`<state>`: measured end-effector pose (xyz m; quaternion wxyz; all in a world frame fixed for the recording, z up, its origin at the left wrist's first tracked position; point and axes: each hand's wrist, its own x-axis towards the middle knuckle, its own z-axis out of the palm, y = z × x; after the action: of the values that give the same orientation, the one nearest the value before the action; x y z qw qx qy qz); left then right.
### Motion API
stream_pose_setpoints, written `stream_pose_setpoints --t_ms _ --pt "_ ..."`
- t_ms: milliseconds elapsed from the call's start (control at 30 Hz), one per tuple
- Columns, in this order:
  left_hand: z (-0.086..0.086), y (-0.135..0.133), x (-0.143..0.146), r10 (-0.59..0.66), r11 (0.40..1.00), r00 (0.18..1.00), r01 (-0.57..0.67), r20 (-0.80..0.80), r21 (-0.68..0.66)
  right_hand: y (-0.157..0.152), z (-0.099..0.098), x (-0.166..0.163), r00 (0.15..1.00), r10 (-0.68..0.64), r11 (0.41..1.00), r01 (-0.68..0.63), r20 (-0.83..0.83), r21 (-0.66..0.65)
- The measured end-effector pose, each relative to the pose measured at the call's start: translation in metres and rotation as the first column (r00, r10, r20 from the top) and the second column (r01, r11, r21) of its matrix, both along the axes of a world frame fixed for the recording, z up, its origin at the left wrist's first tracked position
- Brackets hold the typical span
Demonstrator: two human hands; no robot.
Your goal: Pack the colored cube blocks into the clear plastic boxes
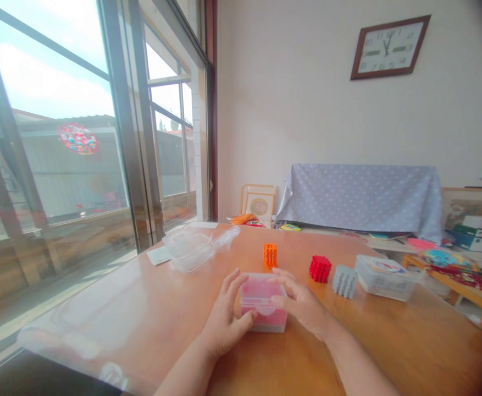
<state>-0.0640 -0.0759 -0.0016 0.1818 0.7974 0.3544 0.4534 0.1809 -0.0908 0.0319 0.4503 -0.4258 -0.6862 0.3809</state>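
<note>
A small clear plastic box (271, 326) with a flap at its front stands on the wooden table between my hands, with something pink inside. My left hand (227, 322) grips its left side, the thumb at the front near the flap. On the opposite side, my right hand (304, 308) holds the box with its thumb over the lid and its fingers along the right rear edge. Just behind the box is an orange knobbly block (270, 256). Farther right sit a red knobbly block (320, 268) and a grey one (344, 282).
Clear empty-looking plastic containers (188, 247) lie at the table's far left, partly over a white paper (159, 256). A lidded plastic box (384, 278) stands right of the grey block. The wooden table (175, 324) runs along a large window; a framed picture (259, 203) leans behind it.
</note>
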Motion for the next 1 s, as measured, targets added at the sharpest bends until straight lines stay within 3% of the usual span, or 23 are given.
stream_pose_setpoints --t_ms 133,300,700,1000 --pt "0.006 -0.005 0.001 -0.021 0.999 0.999 0.022 -0.042 0.034 -0.001 -0.002 0.001 0.983 -0.028 0.997 0.014 0.183 0.081" --pt "0.007 -0.007 0.0 -0.023 0.998 0.998 0.026 -0.066 0.053 -0.006 -0.001 0.002 0.955 -0.041 0.99 0.0 0.293 0.138" --pt "0.008 -0.009 0.003 0.011 0.996 0.998 -0.005 -0.06 0.089 -0.011 -0.004 0.0 0.925 -0.113 0.976 0.034 0.363 0.217" --pt "0.011 -0.012 0.003 0.012 0.996 0.997 -0.006 -0.075 0.086 -0.013 -0.001 -0.004 0.943 -0.099 0.977 0.031 0.319 0.212"
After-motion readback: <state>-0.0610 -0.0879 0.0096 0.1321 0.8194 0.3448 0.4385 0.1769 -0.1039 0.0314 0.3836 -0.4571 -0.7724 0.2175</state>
